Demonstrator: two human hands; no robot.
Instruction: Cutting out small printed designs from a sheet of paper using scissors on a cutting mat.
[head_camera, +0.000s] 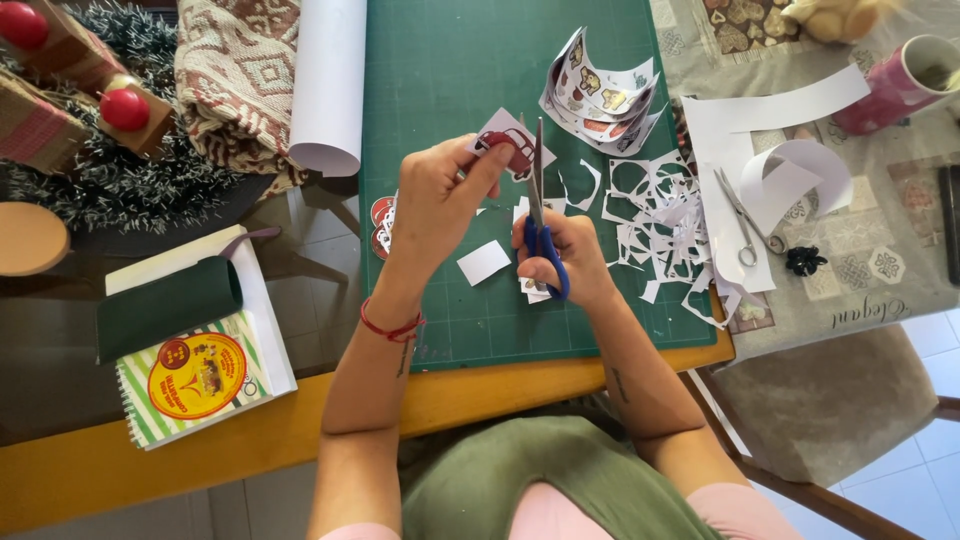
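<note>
My left hand (440, 200) pinches a small white paper cutout with a red car picture (508, 140) over the green cutting mat (440, 70). My right hand (565, 255) grips blue-handled scissors (540, 215), blades pointing up beside the cutout's right edge. A small white paper square (483, 262) lies on the mat between my wrists. More red cutouts (381, 225) peek out left of my left hand.
A curled sheet of printed pictures (600, 95) and a heap of white paper scraps (665, 215) lie to the right, with metal scissors (742, 225). A white paper roll (328, 85), a dark green roll (165, 305) on a spiral notebook (200, 380) and a pink cup (895, 85) sit around.
</note>
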